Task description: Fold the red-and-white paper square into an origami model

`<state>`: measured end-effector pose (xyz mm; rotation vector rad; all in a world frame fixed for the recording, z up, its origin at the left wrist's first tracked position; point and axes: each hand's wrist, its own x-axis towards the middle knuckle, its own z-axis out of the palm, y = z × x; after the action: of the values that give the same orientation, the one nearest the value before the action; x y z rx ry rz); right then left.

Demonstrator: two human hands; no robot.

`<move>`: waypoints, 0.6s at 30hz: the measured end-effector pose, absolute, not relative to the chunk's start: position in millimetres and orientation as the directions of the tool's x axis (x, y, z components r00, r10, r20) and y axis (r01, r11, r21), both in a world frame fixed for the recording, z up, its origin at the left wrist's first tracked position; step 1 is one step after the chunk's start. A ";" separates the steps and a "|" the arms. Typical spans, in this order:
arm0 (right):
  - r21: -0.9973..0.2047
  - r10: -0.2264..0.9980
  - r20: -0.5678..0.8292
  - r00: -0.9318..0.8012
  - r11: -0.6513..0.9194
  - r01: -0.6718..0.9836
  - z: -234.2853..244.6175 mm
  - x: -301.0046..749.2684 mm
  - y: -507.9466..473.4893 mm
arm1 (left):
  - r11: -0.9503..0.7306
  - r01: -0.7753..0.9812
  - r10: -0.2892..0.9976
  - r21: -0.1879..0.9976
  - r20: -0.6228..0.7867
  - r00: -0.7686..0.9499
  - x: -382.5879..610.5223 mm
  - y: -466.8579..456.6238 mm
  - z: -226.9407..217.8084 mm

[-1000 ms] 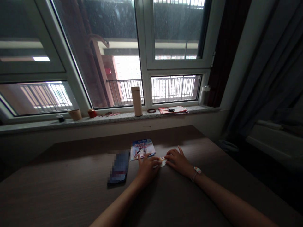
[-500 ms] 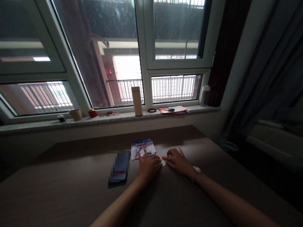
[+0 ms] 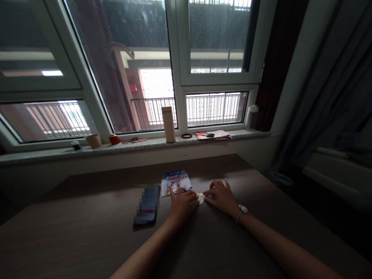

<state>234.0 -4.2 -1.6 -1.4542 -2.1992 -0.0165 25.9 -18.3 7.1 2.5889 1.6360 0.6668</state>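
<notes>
A small white piece that looks like paper lies on the brown table between my two hands. My left hand grips its left edge between thumb and fingertips, with the other fingers raised. At the right edge, the thumb and index finger of my right hand come together on it, other fingers lifted. The details of the piece are too small to make out. Just behind my left hand lies a blue printed leaflet, partly covered by the fingers. A dark phone, partly pixelated, rests to the left.
The brown table stands below a window. On the stone sill are a beige flask, a paper cup, a red spool, a brown ring, scissors on red papers and a clear bottle.
My right hand has shifted slightly to the right, so more of the white piece shows between the hands. My left hand stays almost in place.
</notes>
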 end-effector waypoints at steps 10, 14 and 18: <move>-0.272 0.871 0.435 -0.227 0.368 0.889 -3.0 244.0 -3.7 | -0.449 0.866 0.870 0.220 0.331 0.366 25.0 -18.1 6.1; -0.309 0.861 0.451 -0.237 0.399 0.863 -8.8 246.7 -0.7 | -0.453 0.858 0.869 0.241 0.336 0.364 24.5 -16.7 2.7; -0.342 0.835 0.506 -0.217 0.425 0.838 -14.0 250.4 4.7 | -0.465 0.843 0.866 0.271 0.336 0.370 23.2 -14.9 -2.5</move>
<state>250.4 4.7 -14.0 -1.4075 -2.0482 -0.0065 23.2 -14.9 -2.5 2.5556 1.5966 0.6788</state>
